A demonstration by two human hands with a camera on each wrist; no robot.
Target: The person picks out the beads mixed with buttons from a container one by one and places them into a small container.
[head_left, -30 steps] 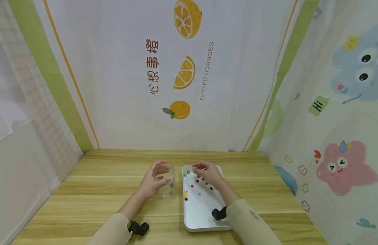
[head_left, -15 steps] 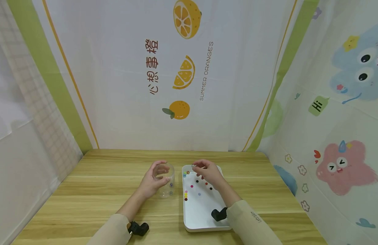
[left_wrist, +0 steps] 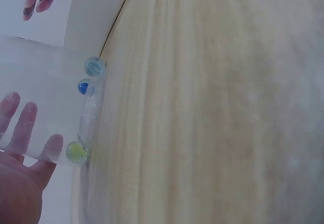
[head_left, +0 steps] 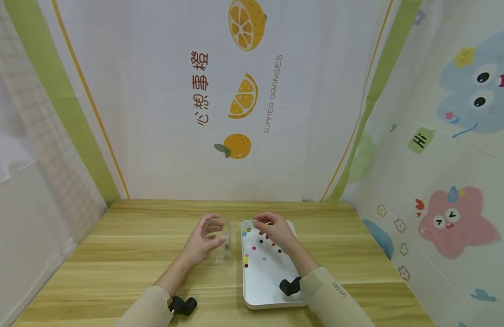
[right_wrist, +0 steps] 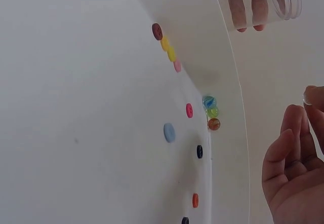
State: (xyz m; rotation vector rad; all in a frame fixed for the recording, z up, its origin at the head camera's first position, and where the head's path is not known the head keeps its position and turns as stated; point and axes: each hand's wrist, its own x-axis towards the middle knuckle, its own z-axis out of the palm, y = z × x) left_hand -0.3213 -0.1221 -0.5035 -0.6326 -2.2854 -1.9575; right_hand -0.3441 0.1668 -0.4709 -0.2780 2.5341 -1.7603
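Fingers (head_left: 214, 245) of the left hand (head_left: 197, 245) curl round a clear, smooth, cylindrical jar (head_left: 217, 257) just left of the white, round-cornered tray (head_left: 270, 288), three coloured glassy marbles (left_wrist: 93, 67) at the jar's base; right hand (head_left: 278, 230) pinches a small round glassy piece (left_wrist: 27, 11) above the tray's far end; inside the tray we see flat disc buttons (right_wrist: 169, 133) scattered, more marbles (right_wrist: 213, 124) by its wall; under the tray we note wood-grain tabletop (head_left: 133, 254)
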